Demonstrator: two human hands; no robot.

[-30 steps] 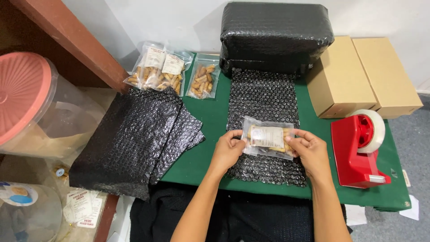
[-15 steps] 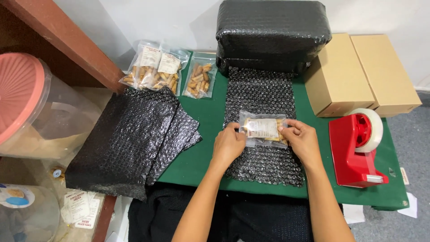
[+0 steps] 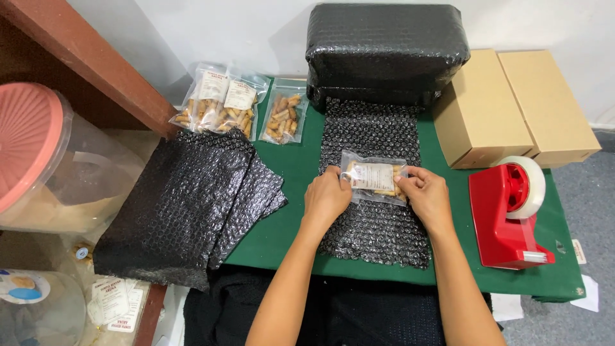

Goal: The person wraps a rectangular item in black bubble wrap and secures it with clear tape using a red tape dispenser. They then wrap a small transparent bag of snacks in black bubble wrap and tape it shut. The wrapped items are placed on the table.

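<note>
A green counter [image 3: 298, 166] carries everything. At its far edge sits a big bundle wrapped in black bubble wrap [image 3: 386, 54], with two cardboard boxes [image 3: 512, 109] toward the far right corner. A stack of black bubble-wrap sheets [image 3: 186, 208] overhangs the left edge. One black sheet [image 3: 375, 224] runs down the middle — on it lies a clear snack packet [image 3: 375, 178]. A red tape dispenser [image 3: 509, 211] stands near the right edge. The left hand [image 3: 325, 198] and right hand [image 3: 426, 195] each pinch one end of that packet.
</note>
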